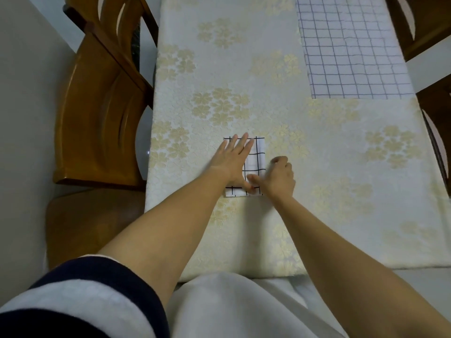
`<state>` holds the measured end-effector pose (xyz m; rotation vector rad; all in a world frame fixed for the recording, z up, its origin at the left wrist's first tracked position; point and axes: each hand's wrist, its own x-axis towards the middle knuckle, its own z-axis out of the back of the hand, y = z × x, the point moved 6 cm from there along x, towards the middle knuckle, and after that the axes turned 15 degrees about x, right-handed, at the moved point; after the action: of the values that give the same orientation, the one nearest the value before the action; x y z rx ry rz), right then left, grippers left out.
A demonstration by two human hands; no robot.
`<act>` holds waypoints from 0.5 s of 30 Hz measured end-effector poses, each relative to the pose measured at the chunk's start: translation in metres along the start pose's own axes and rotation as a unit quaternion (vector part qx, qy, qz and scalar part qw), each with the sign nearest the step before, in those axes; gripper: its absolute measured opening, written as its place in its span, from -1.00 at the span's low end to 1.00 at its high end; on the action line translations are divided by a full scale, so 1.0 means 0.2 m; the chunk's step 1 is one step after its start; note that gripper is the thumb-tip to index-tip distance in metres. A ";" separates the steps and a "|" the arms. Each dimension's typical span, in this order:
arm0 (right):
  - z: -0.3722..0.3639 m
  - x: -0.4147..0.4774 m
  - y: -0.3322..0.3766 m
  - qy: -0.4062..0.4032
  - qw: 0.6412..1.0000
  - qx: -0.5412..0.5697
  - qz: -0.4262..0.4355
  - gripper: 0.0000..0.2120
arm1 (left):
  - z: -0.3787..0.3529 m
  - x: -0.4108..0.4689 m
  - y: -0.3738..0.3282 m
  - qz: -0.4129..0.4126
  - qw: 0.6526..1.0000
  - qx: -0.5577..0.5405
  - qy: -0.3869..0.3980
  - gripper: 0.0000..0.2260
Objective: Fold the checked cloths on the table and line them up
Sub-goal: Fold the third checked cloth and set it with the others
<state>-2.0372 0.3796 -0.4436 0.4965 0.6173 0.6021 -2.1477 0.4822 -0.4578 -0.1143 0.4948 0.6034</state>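
A small folded white cloth with black checks (256, 159) lies on the table left of centre. My left hand (234, 159) lies flat on it with straight fingers, pressing it down. My right hand (278, 176) sits at the cloth's right edge with fingers curled, its thumb touching the cloth's near right part; whether it pinches the fabric is unclear. A larger white cloth with thin dark checks (351, 52) lies spread flat at the far right of the table.
The table wears a cream tablecloth with gold flowers (341, 191). A wooden chair (97, 106) stands at the left side, and more wooden chairs (424, 23) stand at the right edge. My lap is against the near table edge.
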 end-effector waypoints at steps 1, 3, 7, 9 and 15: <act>-0.01 0.00 -0.03 0.010 1.000 0.015 -0.024 -0.31 | 0.00 0.00 0.00 0.009 1.000 -0.010 -0.002 0.34; -0.02 0.03 -0.05 0.041 0.998 0.046 -0.034 -0.51 | -0.01 -0.03 -0.01 0.026 0.999 -0.027 -0.004 0.31; 0.02 0.08 -0.04 0.095 0.989 0.109 -0.017 -0.68 | -0.01 -0.12 -0.05 0.053 0.989 -0.129 -0.047 0.20; 0.06 0.09 -0.02 0.119 0.989 0.085 0.020 -0.70 | 0.02 -0.16 -0.03 0.067 0.969 -0.213 -0.109 0.10; 0.14 0.07 0.06 0.238 0.960 0.129 0.071 -0.88 | 0.18 -0.13 0.13 0.066 0.907 -0.391 -0.140 -0.32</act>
<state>-2.0130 0.3905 -0.4216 0.6505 1.1351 0.7897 -2.1667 0.4990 -0.4115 -0.7522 -0.0464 0.9116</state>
